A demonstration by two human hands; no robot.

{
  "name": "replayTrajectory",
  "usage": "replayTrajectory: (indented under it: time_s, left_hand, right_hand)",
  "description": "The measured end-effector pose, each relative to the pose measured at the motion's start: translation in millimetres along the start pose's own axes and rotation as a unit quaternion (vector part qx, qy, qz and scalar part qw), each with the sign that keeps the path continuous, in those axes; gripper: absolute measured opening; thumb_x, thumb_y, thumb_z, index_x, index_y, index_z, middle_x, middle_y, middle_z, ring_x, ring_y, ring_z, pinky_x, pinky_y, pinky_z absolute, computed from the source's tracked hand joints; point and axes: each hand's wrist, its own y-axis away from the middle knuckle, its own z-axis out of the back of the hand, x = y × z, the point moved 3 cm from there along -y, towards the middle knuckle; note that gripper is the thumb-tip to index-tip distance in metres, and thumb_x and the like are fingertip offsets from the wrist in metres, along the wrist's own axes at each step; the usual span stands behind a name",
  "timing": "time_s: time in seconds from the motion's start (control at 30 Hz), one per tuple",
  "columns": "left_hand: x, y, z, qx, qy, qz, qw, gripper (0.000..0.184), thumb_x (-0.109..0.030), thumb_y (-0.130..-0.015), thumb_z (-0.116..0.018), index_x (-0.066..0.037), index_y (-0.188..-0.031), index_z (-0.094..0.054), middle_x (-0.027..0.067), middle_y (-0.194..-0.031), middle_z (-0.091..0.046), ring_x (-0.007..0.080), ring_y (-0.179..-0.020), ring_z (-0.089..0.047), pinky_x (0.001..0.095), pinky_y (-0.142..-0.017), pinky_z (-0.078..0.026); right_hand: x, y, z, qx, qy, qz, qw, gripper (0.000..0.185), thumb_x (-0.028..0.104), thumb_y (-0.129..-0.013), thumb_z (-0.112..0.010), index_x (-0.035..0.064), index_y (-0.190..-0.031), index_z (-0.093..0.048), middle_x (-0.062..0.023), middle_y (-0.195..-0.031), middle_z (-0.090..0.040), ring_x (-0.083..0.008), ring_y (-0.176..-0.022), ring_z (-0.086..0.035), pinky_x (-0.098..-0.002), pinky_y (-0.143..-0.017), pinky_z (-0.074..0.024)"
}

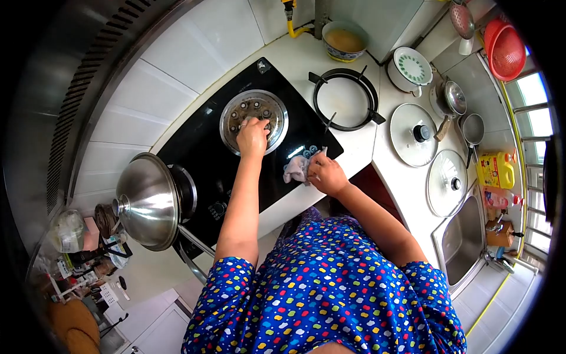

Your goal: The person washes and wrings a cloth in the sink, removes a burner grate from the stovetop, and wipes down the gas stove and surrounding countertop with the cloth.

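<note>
Cooktop (200,138) of black glass spans the middle of the head view, set at a slant along a white tiled wall (197,56) that rises behind it. On the cooktop's right half sits a round burner (285,109) with a shiny metal surround and a dark centre dotted with round studs. The person's left hand (253,137) reaches across the cooktop to that burner, its fingers bent down at the dark centre; whether they grip a part there or only touch it, I cannot tell. The right hand (326,173) is at the cooktop's near right corner, fingers closed on one side of a crumpled pale cloth (296,169), the rest of which bunches up over the glass, just beside some printed round marks. At the cooktop's left end, a domed steel lid (147,200) partly hides a second burner (187,190), and metal handles (197,268) extend from there past the near edge. Just right of the cooktop, on the white counter (354,150), lies a black pan support (318,106). A bowl (345,56) of yellowish liquid stands near the cooktop's far right corner. Farther right of the cooktop, two glass lids (407,127) with dark knobs lie close together, and past them are a small saucepan (473,127), a yellow bottle (495,170) and a metal sink (460,242).
</note>
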Motion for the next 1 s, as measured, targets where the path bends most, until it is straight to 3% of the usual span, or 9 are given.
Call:
replayTrajectory:
  time_s: [0.3, 0.4, 0.47, 0.53, 0.6, 0.7, 0.83, 1.0]
  left_hand:
    - [1, -6, -3, 0.017, 0.016, -0.048, 0.999, 0.020, -0.007, -0.073, -0.069, -0.014, -0.092, -0.073, 0.0042, -0.091, -0.064, 0.0285, -0.097, -0.060, 0.0400, -0.078, -0.051]
    - [1, -3, 4, 0.030, 0.015, -0.075, 0.997, 0.026, -0.008, -0.074, -0.069, -0.015, -0.099, -0.072, 0.0046, -0.093, -0.065, 0.0282, -0.098, -0.059, 0.0398, -0.079, -0.051]
    - [2, 1, 15, -0.024, 0.052, -0.032, 0.998, 0.031, -0.011, -0.075, -0.071, -0.016, -0.106, -0.069, 0.0049, -0.097, -0.065, 0.0290, -0.100, -0.059, 0.0406, -0.079, -0.051]
    - [9, 14, 27, -0.094, 0.059, 0.096, 0.989, 0.035, -0.015, -0.076, -0.073, -0.016, -0.111, -0.066, 0.0053, -0.099, -0.064, 0.0299, -0.100, -0.059, 0.0417, -0.080, -0.050]
    - [25, 33, 27, -0.099, 0.085, 0.195, 0.972, 0.023, -0.018, -0.077, -0.074, -0.014, -0.098, -0.069, 0.0059, -0.094, -0.065, 0.0302, -0.089, -0.063, 0.0416, -0.074, -0.051]
    - [21, 60, 20, -0.114, 0.117, 0.222, 0.961, 0.012, -0.019, -0.076, -0.075, -0.013, -0.086, -0.070, 0.0046, -0.083, -0.065, 0.0294, -0.079, -0.063, 0.0420, -0.067, -0.050]
    - [13, 73, 2, -0.065, 0.097, 0.254, 0.960, 0.029, -0.033, -0.072, -0.079, -0.012, -0.089, -0.070, 0.0061, -0.090, -0.066, 0.0306, -0.086, -0.065, 0.0426, -0.071, -0.052]
    - [2, 67, -2, -0.045, 0.031, 0.284, 0.957, 0.039, -0.039, -0.070, -0.080, -0.010, -0.093, -0.071, 0.0078, -0.091, -0.065, 0.0319, -0.085, -0.065, 0.0438, -0.071, -0.052]
  right_hand:
    - [1, 0, 2, 0.018, 0.005, -0.012, 1.000, 0.014, 0.016, -0.073, -0.070, 0.0093, -0.085, -0.070, -0.0055, -0.105, -0.056, -0.0247, -0.100, -0.059, -0.0387, -0.084, -0.0495]
    - [2, -1, 2, 0.010, 0.001, -0.006, 1.000, 0.013, 0.016, -0.073, -0.070, 0.0088, -0.084, -0.070, -0.0057, -0.105, -0.056, -0.0248, -0.099, -0.060, -0.0383, -0.083, -0.0501]
    - [3, -1, 4, 0.003, 0.004, 0.000, 1.000, 0.013, 0.016, -0.073, -0.070, 0.0086, -0.084, -0.070, -0.0058, -0.104, -0.057, -0.0250, -0.098, -0.060, -0.0383, -0.082, -0.0505]
    - [2, 0, 4, -0.002, -0.005, -0.001, 1.000, 0.014, 0.016, -0.073, -0.070, 0.0086, -0.084, -0.070, -0.0061, -0.102, -0.057, -0.0255, -0.095, -0.061, -0.0389, -0.080, -0.0516]
    - [3, -1, 4, -0.007, 0.001, 0.002, 1.000, 0.013, 0.016, -0.072, -0.070, 0.0088, -0.084, -0.070, -0.0061, -0.102, -0.057, -0.0258, -0.094, -0.061, -0.0389, -0.079, -0.0520]
    - [3, -2, 2, -0.007, 0.005, 0.010, 1.000, 0.012, 0.015, -0.072, -0.070, 0.0090, -0.083, -0.070, -0.0062, -0.101, -0.057, -0.0262, -0.092, -0.062, -0.0387, -0.078, -0.0524]
    - [2, -1, 3, -0.009, -0.005, 0.016, 1.000, 0.013, 0.013, -0.071, -0.072, 0.0087, -0.081, -0.067, -0.0073, -0.101, -0.056, -0.0281, -0.091, -0.062, -0.0394, -0.078, -0.0528]
    - [1, -3, 2, 0.001, 0.001, 0.011, 1.000, 0.015, 0.012, -0.070, -0.074, 0.0082, -0.081, -0.064, -0.0082, -0.102, -0.054, -0.0295, -0.090, -0.062, -0.0397, -0.079, -0.0532]
